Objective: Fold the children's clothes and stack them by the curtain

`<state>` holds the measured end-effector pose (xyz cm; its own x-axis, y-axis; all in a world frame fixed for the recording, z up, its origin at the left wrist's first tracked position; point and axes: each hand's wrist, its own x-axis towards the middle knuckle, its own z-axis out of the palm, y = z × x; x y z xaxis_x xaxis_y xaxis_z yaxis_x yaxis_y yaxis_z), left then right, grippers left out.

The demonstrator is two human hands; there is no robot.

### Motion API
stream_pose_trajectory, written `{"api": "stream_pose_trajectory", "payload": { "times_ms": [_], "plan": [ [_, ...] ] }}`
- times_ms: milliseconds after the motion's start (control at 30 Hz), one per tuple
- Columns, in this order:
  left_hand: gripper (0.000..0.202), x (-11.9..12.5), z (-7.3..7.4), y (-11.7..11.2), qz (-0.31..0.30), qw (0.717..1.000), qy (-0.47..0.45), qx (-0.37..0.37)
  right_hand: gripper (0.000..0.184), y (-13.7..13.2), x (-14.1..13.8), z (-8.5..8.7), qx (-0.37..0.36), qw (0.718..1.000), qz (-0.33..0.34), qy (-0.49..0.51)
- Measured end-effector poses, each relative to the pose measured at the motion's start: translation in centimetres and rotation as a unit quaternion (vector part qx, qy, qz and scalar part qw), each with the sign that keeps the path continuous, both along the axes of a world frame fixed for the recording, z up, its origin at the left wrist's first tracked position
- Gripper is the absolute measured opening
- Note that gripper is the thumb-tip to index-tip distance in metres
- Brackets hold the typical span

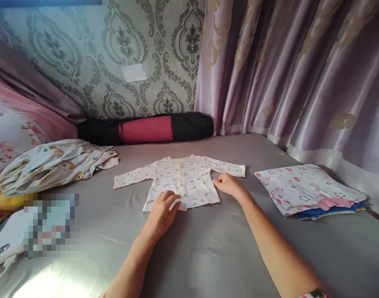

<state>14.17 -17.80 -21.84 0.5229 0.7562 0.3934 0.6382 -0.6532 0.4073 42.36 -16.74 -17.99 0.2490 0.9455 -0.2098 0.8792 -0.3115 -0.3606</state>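
Observation:
A small white long-sleeved baby shirt (195, 186) with a tiny print lies flat, front up, on the grey bed sheet. Its sleeves stretch out to both sides, and a buttoned placket runs down the middle. My left hand (164, 213) hovers over or rests on the lower hem, left of the placket; its fingers are bent, with a gap between thumb and forefinger. At the right side edge, just below the sleeve, my right hand (229, 184) pinches the fabric with fingertips together.
Folded printed clothes (310, 186) are stacked at right. A crumpled patterned cloth (59, 163) lies at left, above a white device (12, 236) and a blurred-out item (52, 225). A black and red long bag (146, 129) lies along the wall; purple curtains (248, 70) hang at right.

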Motion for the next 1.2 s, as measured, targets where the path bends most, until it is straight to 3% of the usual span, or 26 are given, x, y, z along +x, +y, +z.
{"api": "stream_pose_trajectory", "payload": {
  "times_ms": [133,367,500,567,633,733,800,933,1033,1100,1200],
  "plan": [
    [0.025,1.9,-0.1,-0.9,-0.069,0.996,0.044,-0.036,0.028,-0.3,-0.6,-0.1,-0.036,0.999,0.023,0.006],
    [0.029,1.8,0.5,-1.1,-0.054,0.994,0.062,-0.066,0.02,-0.4,-0.4,0.1,-0.063,0.997,0.043,-0.001],
    [0.033,1.9,0.1,-1.0,-0.002,0.996,0.085,-0.031,0.026,-1.1,-2.6,0.6,0.077,0.991,0.052,-0.095],
    [0.038,2.0,-0.4,-0.9,0.036,0.995,0.096,-0.014,0.036,-1.3,-4.4,0.0,0.147,0.977,0.117,-0.101],
    [0.043,2.1,-1.2,-0.8,0.064,0.99,0.123,-0.019,0.049,-1.5,-5.9,-1.3,0.166,0.966,0.183,-0.078],
    [0.047,2.1,-2.0,-0.8,0.078,0.981,0.176,-0.041,0.062,-1.5,-7.3,-3.4,0.121,0.969,0.211,-0.044],
    [0.048,2.1,-2.1,-1.0,0.084,0.977,0.192,-0.044,0.066,-1.2,-7.6,-3.8,0.087,0.973,0.212,-0.029],
    [0.049,2.3,-1.9,-1.1,0.094,0.975,0.195,-0.046,0.06,0.8,-7.8,-1.9,0.05,0.977,0.205,-0.027],
    [0.047,2.4,-1.8,-0.9,0.101,0.977,0.182,-0.049,0.056,3.7,-7.9,-0.9,0.113,0.978,0.167,-0.058],
    [0.045,2.4,-1.7,-0.9,0.107,0.979,0.167,-0.052,0.06,5.9,-7.7,-1.3,0.148,0.976,0.139,-0.078],
    [0.044,2.4,-1.7,-0.9,0.103,0.982,0.152,-0.052,0.07,8.4,-7.1,-3.0,0.144,0.98,0.102,-0.09]
  ]
}}
